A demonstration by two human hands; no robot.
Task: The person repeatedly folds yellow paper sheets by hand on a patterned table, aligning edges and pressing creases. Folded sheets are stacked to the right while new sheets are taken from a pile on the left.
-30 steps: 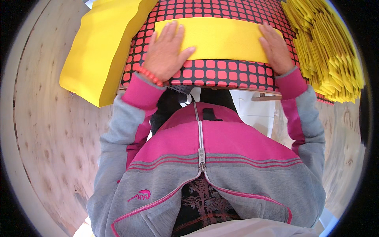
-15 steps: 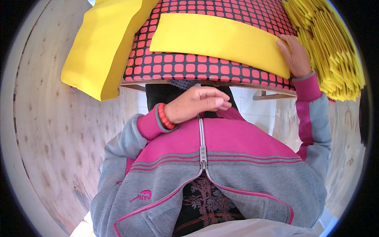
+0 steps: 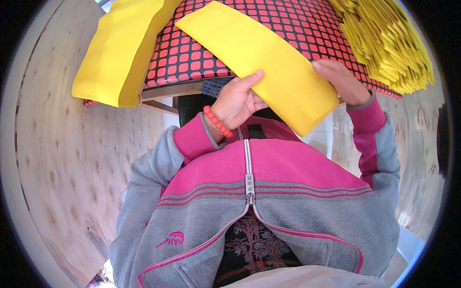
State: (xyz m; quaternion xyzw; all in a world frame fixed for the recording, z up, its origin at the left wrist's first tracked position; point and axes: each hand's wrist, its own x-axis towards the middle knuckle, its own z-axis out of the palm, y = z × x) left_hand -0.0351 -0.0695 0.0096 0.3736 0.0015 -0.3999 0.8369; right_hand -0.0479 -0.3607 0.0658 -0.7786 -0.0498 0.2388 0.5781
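Observation:
A flat, folded yellow cloth strip (image 3: 269,57) slants from the table toward my body, its near end hanging past the table edge. My left hand (image 3: 238,98), with a red bead bracelet at the wrist, grips its near long side, thumb on top and fingers underneath. At the opposite side of the strip is my right hand (image 3: 343,81), fingers stretched out and slightly blurred, their tips at the cloth's edge. The thumb of that hand is hidden.
A table with a red-and-black checked cover (image 3: 192,60) stands before me. On its left a yellow cloth stack (image 3: 120,53) overhangs the edge. A thick pile of folded yellow pieces (image 3: 389,48) lies at the right. Wooden boards (image 3: 72,158) flank me.
My left hand has risen from my chest and taken hold of the yellow strip. The strip has lifted and turned, its right end swinging toward me. My right hand has shifted left and down.

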